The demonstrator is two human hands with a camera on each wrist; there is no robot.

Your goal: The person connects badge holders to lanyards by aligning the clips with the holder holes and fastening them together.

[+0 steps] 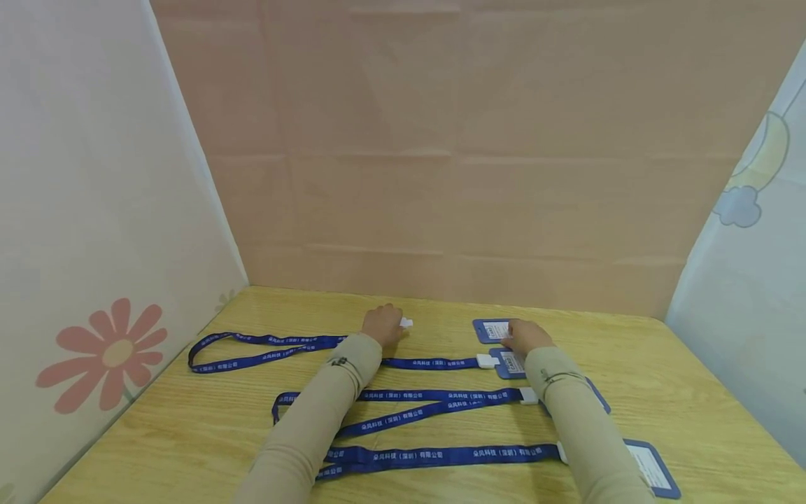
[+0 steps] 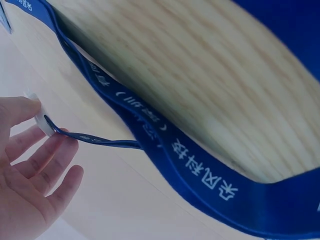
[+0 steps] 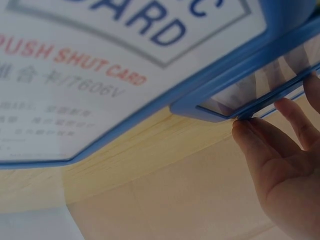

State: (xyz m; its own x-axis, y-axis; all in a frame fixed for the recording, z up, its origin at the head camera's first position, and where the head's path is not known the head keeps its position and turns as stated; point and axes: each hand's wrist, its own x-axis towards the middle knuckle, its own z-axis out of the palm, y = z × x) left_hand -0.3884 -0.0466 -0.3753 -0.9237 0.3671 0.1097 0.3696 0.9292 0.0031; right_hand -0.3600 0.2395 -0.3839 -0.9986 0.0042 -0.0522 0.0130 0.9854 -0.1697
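At the far middle of the table, my left hand (image 1: 382, 325) pinches the white plastic clip (image 2: 44, 119) of a blue lanyard (image 1: 234, 365) between thumb and fingers. The strap with white lettering trails left into a loop. My right hand (image 1: 530, 337) grips the edge of a blue card holder (image 1: 483, 331) at the far right, thumb and fingertips on its rim in the right wrist view. Just nearer lies a second blue card holder (image 1: 507, 369), joined to a lanyard (image 1: 434, 364) by a white clip (image 1: 487, 361). Part of it hides behind the right hand.
Two more lanyards lie nearer across the wooden table (image 1: 711, 413): a middle one (image 1: 409, 418) and a front one (image 1: 441, 457). The front card holder (image 1: 666, 476) shows beyond my right sleeve. Both forearms cover parts of the straps. A brown-pink backdrop (image 1: 441, 210) stands behind.
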